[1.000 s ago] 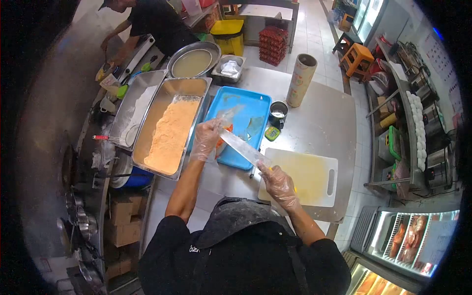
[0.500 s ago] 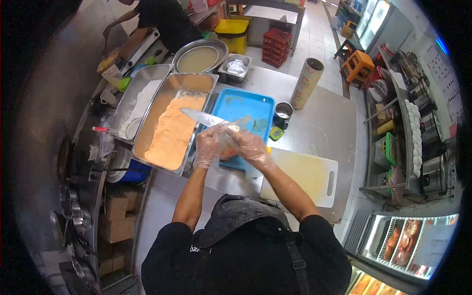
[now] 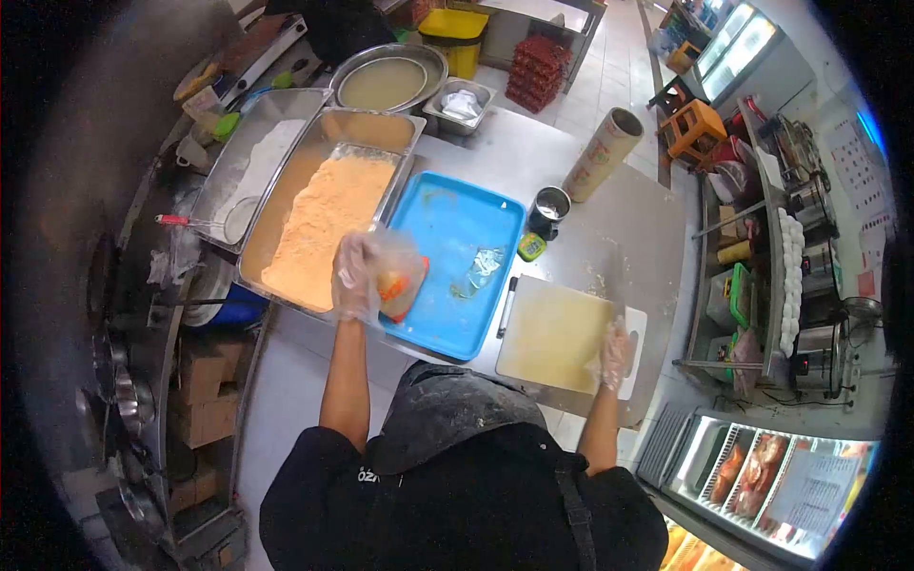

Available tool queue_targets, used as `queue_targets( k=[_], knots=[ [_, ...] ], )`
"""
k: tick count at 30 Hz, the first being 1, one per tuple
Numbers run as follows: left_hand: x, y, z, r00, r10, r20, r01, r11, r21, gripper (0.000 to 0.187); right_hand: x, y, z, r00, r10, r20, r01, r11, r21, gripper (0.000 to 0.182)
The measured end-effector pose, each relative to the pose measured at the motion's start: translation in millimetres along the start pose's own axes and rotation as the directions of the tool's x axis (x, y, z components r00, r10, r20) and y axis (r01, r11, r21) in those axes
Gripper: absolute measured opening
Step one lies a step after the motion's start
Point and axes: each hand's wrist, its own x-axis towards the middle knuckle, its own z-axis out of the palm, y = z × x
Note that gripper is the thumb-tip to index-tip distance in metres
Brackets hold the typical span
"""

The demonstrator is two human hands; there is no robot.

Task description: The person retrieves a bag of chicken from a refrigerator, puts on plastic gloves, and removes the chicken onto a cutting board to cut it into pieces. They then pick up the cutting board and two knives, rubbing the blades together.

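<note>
My left hand (image 3: 353, 274), in a clear plastic glove, grips a clear plastic bag (image 3: 395, 255) with orange-red contents or print, over the near left edge of the blue tray (image 3: 449, 328). In my gloved right hand (image 3: 615, 356) is the handle of a knife (image 3: 619, 281). Its blade is blurred and points away from me above the right part of the cutting board (image 3: 552, 333). A crumpled scrap of clear plastic (image 3: 485, 267) lies on the tray. Between tray and board rests a black marker (image 3: 508, 306).
Left of the tray stand a steel pan of orange breading (image 3: 328, 224) and a pan of white flour (image 3: 257, 176) with a red-handled strainer (image 3: 205, 224). A metal cup (image 3: 549, 211), a small green-and-yellow container (image 3: 531, 247) and a tall film roll (image 3: 606, 152) stand behind the board.
My hands have parted from over the tray. The right hand has carried the knife right to the cutting board, while the left has moved left and nearer with the bag.
</note>
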Motion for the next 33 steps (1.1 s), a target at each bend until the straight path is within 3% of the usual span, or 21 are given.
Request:
queue_targets(
  k=[2, 3, 4, 6, 8, 9, 10, 11, 12, 16, 18, 19, 21, 22, 24, 25, 26, 28, 29, 31, 33],
  knots=[
    [9.6, 14.1, -1.5, 0.985, -0.16, -0.062, 0.162, 0.987, 0.018, 0.03, -0.5, 29.9, 32.1, 0.998, 0.049, 0.044, -0.041, 0.986, -0.159, 0.036],
    [4.4, 61.7, 5.6, 0.966, -0.259, -0.015, 0.251, 0.946, -0.204, 0.023, 0.7, 34.9, 42.8, 0.993, 0.096, 0.067, -0.07, 0.947, -0.313, 0.035],
    [5.2, 57.0, 4.7, 0.967, -0.255, -0.017, 0.247, 0.949, -0.198, 0.023, 2.9, 27.9, 47.2, 0.993, 0.097, 0.071, -0.071, 0.949, -0.307, 0.035],
    [10.5, 33.7, 8.2, 0.979, 0.147, 0.141, -0.135, 0.987, -0.093, 0.016, 8.5, -14.1, 55.9, 0.967, 0.04, 0.25, 0.126, 0.782, -0.611, 0.033],
    [15.6, 11.3, 14.2, 0.975, 0.136, 0.177, -0.115, 0.985, -0.125, 0.019, 0.4, -58.9, 85.7, 0.825, -0.564, -0.02, 0.498, 0.745, -0.443, 0.032],
    [16.2, 6.0, 16.0, 0.969, 0.119, 0.218, -0.085, 0.984, -0.156, 0.023, -1.8, -101.2, 99.8, 0.871, -0.485, 0.076, 0.484, 0.874, 0.042, 0.028],
    [14.5, 17.1, 18.5, 0.968, 0.12, 0.222, -0.086, 0.984, -0.156, 0.023, -18.9, -163.4, 109.1, 0.919, -0.221, 0.325, 0.12, 0.946, 0.303, 0.027],
    [10.7, 37.6, 22.7, 0.949, 0.242, 0.204, -0.264, 0.961, 0.087, 0.02, -31.6, -208.9, 116.5, 0.749, -0.608, 0.265, 0.515, 0.785, 0.344, 0.031],
    [5.4, 48.4, 24.7, 0.909, 0.358, 0.216, -0.412, 0.851, 0.325, 0.019, -39.2, -242.7, 127.3, 0.584, -0.732, 0.351, 0.642, 0.681, 0.352, 0.034],
    [-3.5, 35.4, 17.5, 0.922, 0.349, 0.166, -0.385, 0.867, 0.316, 0.018, -59.0, -279.9, 193.2, 0.397, -0.85, 0.347, 0.828, 0.495, 0.265, 0.031],
    [-6.0, 22.0, 10.0, 0.966, 0.162, 0.201, -0.192, 0.971, 0.139, 0.019, -57.2, -266.5, 221.4, 0.277, -0.722, 0.634, 0.918, 0.394, 0.047, 0.017],
    [-5.2, 13.8, 6.4, 0.971, 0.157, 0.178, -0.183, 0.973, 0.141, 0.019, -61.8, -253.0, 223.6, 0.243, -0.892, 0.38, 0.928, 0.328, 0.175, 0.008],
    [-2.0, -6.7, -1.4, 0.977, -0.165, 0.137, 0.206, 0.893, -0.4, 0.019, -75.4, -240.4, 215.0, 0.219, -0.913, 0.345, 0.92, 0.311, 0.24, 0.009],
    [3.6, -23.5, -2.5, 0.976, -0.179, 0.122, 0.214, 0.89, -0.404, 0.019, -79.7, -234.1, 211.0, 0.23, -0.926, 0.3, 0.905, 0.317, 0.283, 0.01],
    [15.8, -76.9, 0.3, 0.989, -0.061, 0.137, 0.146, 0.191, -0.971, 0.02, -83.7, -212.3, 206.5, 0.202, -0.909, 0.365, 0.913, 0.31, 0.264, 0.011],
    [18.7, -118.8, -0.4, 0.993, -0.106, -0.06, 0.044, 0.772, -0.634, 0.021, -81.8, -205.6, 205.7, 0.173, -0.897, 0.407, 0.929, 0.286, 0.235, 0.013],
    [22.0, -106.4, 3.1, 0.992, -0.107, -0.065, 0.04, 0.766, -0.641, 0.021, -77.4, -207.2, 204.2, 0.166, -0.896, 0.411, 0.932, 0.279, 0.232, 0.013],
    [24.9, -46.3, 7.6, 0.96, -0.225, 0.165, 0.239, 0.354, -0.904, 0.025, -78.4, -214.2, 192.3, 0.217, -0.879, 0.424, 0.893, 0.355, 0.279, 0.011],
    [24.8, -24.0, 6.9, 0.958, -0.228, 0.176, 0.25, 0.351, -0.903, 0.025, -78.6, -219.7, 185.1, 0.227, -0.875, 0.427, 0.891, 0.364, 0.271, 0.011],
    [20.5, 12.1, 5.4, 0.969, -0.13, 0.211, 0.205, 0.9, -0.384, 0.03, -73.4, -234.6, 173.7, 0.156, -0.853, 0.498, 0.885, 0.345, 0.314, 0.014],
    [9.6, 35.8, 9.1, 0.954, -0.169, 0.249, 0.275, 0.825, -0.494, 0.026, -70.1, -250.2, 183.2, 0.176, -0.688, 0.704, 0.858, 0.458, 0.233, 0.019]
  ],
)
